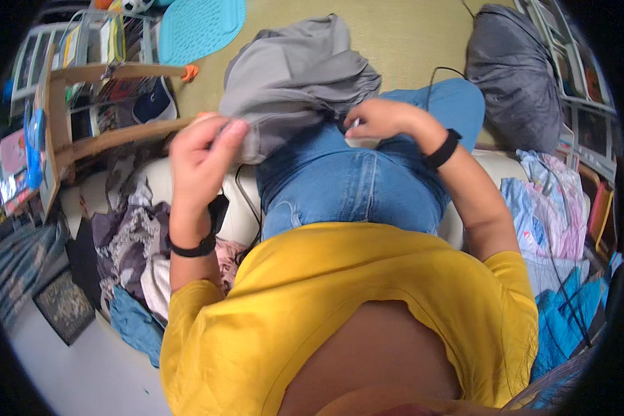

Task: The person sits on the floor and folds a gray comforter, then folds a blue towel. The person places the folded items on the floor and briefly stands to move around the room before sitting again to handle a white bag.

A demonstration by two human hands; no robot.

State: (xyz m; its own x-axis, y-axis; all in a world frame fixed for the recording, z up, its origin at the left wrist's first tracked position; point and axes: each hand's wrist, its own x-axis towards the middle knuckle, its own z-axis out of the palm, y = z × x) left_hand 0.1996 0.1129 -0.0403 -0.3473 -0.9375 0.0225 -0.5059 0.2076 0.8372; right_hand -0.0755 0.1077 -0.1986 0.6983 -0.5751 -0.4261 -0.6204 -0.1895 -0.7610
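Note:
A grey cloth garment [296, 78] lies bunched over my knee and lap, on top of blue jeans [333, 187]. My left hand [200, 156] is raised beside the garment's left edge, its thumb and fingers drawn together. Motion blurs it, and I cannot tell whether something thin sits between the fingertips. At the garment's lower right corner, my right hand [379, 119] has its fingers curled around the dark edge of the cloth. A small whitish spot shows at those fingertips, too small to name. Both wrists wear black bands.
A wooden stool [57, 109] lies with its legs pointing towards me on the left. Piled clothes [135, 244] are at left, more clothes [546, 208] at right. A dark grey cushion [515, 78] rests by shelving [577, 57]. A turquoise textured mat [203, 31] lies ahead.

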